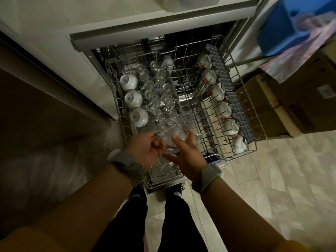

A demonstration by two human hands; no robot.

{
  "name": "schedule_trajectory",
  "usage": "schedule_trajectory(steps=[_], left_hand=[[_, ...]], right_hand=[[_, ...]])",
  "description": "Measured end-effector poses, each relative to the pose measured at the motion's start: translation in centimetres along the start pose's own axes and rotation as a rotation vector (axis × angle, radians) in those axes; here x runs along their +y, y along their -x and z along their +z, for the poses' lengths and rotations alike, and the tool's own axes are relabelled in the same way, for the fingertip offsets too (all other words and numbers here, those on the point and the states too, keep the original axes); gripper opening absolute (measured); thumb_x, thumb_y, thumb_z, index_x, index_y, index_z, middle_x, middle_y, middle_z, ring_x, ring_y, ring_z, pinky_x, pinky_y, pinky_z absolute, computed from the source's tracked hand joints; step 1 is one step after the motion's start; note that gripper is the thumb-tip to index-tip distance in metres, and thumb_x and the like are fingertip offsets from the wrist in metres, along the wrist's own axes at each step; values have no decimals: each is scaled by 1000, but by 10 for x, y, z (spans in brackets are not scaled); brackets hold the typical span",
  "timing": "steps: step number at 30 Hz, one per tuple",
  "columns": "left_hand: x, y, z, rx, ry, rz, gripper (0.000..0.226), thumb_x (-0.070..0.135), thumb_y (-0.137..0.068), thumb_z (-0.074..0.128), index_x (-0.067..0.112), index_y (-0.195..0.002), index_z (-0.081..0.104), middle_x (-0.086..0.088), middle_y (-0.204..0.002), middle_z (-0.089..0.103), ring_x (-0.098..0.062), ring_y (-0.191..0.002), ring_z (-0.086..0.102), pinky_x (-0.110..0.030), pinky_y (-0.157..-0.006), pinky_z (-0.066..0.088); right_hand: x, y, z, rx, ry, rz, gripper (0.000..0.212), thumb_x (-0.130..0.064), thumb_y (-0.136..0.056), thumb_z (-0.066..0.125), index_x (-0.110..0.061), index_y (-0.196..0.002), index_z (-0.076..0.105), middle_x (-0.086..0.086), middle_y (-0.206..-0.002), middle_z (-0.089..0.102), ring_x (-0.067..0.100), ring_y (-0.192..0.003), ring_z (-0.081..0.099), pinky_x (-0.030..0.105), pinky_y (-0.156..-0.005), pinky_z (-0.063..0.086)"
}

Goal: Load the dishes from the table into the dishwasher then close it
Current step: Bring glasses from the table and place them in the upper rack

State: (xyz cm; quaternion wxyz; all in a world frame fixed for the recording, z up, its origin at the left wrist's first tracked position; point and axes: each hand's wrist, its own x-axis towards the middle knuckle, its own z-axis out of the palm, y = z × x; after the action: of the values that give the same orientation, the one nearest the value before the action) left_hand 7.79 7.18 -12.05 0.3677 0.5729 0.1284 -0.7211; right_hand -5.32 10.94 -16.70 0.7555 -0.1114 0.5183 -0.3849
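The dishwasher's upper wire rack (243, 153) is pulled out below me. Over its near left corner my left hand (147, 150) grips a clear glass mug (171, 133) from the left. My right hand (185, 155) touches the mug's near right side with straight, spread fingers. Several clear glasses (158, 91) lie in a row behind the mug. Three white bowls (133, 99), upside down, stand along the rack's left side. Several white cups with red pattern (220, 104) line the right side.
A white cabinet front (60, 44) flanks the dishwasher on the left. Cardboard boxes (283, 104) and a blue box (291, 24) stand at the right. Beige tiled floor (272, 179) lies to the right. My feet (156, 193) stand against the open door's edge.
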Motion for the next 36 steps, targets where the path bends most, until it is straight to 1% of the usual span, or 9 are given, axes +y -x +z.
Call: schedule_trajectory(steps=[5, 8, 11, 15, 20, 23, 27, 31, 36], left_hand=[[1, -5, 14, -89, 7, -68, 28, 13, -101, 42, 8, -73, 45, -1, -55, 44, -11, -55, 42, -25, -59, 49], [0, -5, 24, -163, -123, -11, 17, 6, -99, 42, 11, -84, 48, -4, -71, 51, -14, -66, 52, -26, -57, 51], [-1, -5, 38, -207, -292, 42, 13, 2, -96, 47, 13, -88, 48, -6, -73, 52, -14, -66, 53, -24, -57, 52], [-6, -6, 52, -182, -386, 57, 9, 3, -93, 53, 11, -96, 51, -8, -82, 49, -18, -76, 51, -25, -59, 51], [-12, -4, 58, -160, -626, 90, 7, 12, -93, 58, 18, -97, 58, -5, -101, 58, -18, -93, 56, -28, -67, 50], [-12, -7, 49, -129, -715, 164, 12, 12, -93, 58, 17, -104, 57, -1, -106, 57, -15, -98, 55, -31, -76, 49], [-8, -8, 41, -121, -791, 194, 14, 13, -93, 59, 14, -107, 56, -3, -113, 56, -17, -100, 53, -36, -86, 51], [-8, -8, 40, -106, -851, 299, 36, 22, -90, 64, 19, -121, 47, -1, -120, 55, -19, -104, 56, -37, -85, 50], [-6, -2, 44, -178, -969, 324, 33, 47, -89, 58, 17, -104, 60, -13, -113, 63, -30, -109, 59, -45, -94, 49]], right_hand=[[-17, 3, -7, 156, -29, -104, 73, -24, -74, 76, -30, -132, 32, 10, -128, 54, 34, -112, 61, 51, -85, 55], [-30, -2, -11, 239, 70, -166, 67, -19, -79, 77, -28, -129, 33, 11, -127, 56, 31, -109, 62, 41, -74, 57], [-42, -7, -18, 276, 151, -186, 71, -23, -78, 79, -29, -132, 34, 10, -125, 58, 30, -105, 65, 41, -76, 57], [-47, -9, -24, 275, 94, -147, 66, -22, -80, 76, -26, -133, 36, 10, -119, 62, 29, -94, 68, 29, -58, 53], [-48, -10, -33, 321, 68, -79, 74, -32, -70, 81, -30, -132, 39, 12, -120, 62, 37, -98, 67, 47, -75, 54], [-57, -10, -42, 342, 139, -86, 68, -33, -78, 76, -29, -134, 39, 7, -120, 61, 28, -92, 66, 34, -62, 48], [-67, -10, -52, 336, 216, -79, 75, -37, -76, 77, -32, -139, 36, 3, -125, 59, 28, -99, 64, 36, -72, 46], [-76, -4, -51, 245, 325, -87, 72, -30, -78, 77, -28, -138, 37, 6, -123, 59, 21, -95, 61, 26, -62, 42], [-68, 1, -43, 114, 491, -90, 77, -17, -74, 81, -29, -136, 37, 2, -121, 57, 21, -104, 61, 29, -75, 54]])
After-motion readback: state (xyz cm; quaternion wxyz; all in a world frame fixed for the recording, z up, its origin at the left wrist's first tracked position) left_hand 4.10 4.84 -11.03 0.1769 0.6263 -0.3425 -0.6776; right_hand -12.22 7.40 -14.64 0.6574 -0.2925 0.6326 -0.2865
